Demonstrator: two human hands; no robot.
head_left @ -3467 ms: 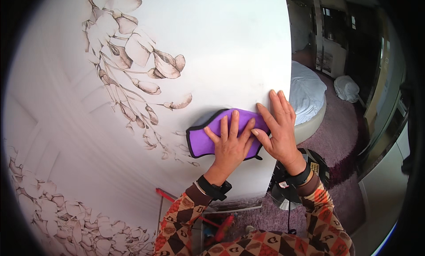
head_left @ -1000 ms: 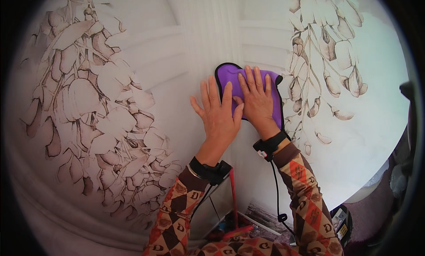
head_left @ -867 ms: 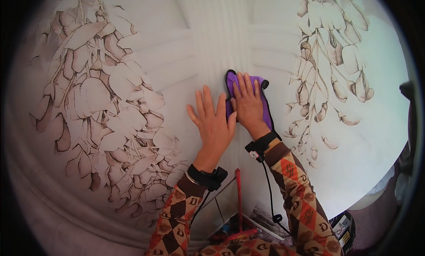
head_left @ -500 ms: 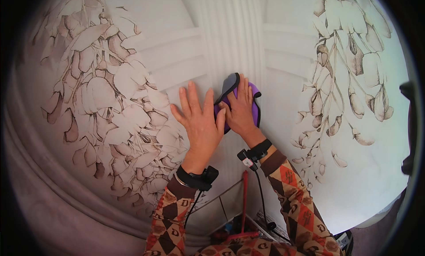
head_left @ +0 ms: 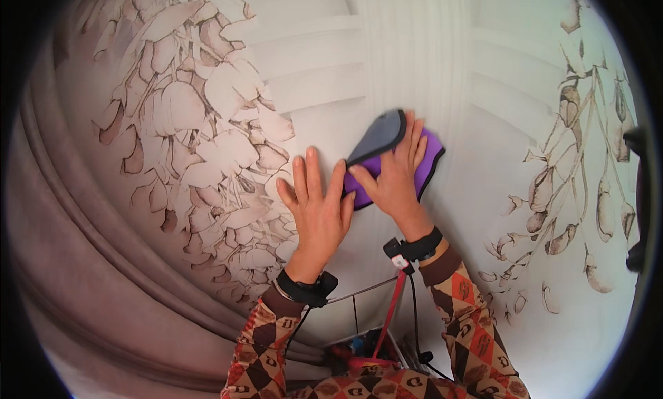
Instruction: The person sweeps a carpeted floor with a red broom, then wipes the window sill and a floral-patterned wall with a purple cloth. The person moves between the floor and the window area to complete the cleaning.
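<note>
My right hand (head_left: 400, 171) presses a purple and grey cloth (head_left: 429, 157) with black edging against a pale, patterned wall surface (head_left: 304, 126). Its fingers lie long over the purple side, while the thumb points toward my left hand. The grey side (head_left: 378, 134) of the cloth is folded over at the upper left. My left hand (head_left: 319, 212) rests with fingers spread on the wall, its index fingertip and thumb at the cloth's left edge. Whether they pinch that edge is hard to make out.
Drawn flowers in brown line cover the wall left and right. Moulded folds or painted drapery (head_left: 103, 261) curve along the left. Below my hands stand a red pole (head_left: 391, 309) and a jumble of items near the floor. Dark bands with cables circle both wrists.
The cloth has spread wider, with more of its grey side and purple corner showing. My right hand has moved slightly right with it. The view has shifted, so the wall pattern sits further right.
</note>
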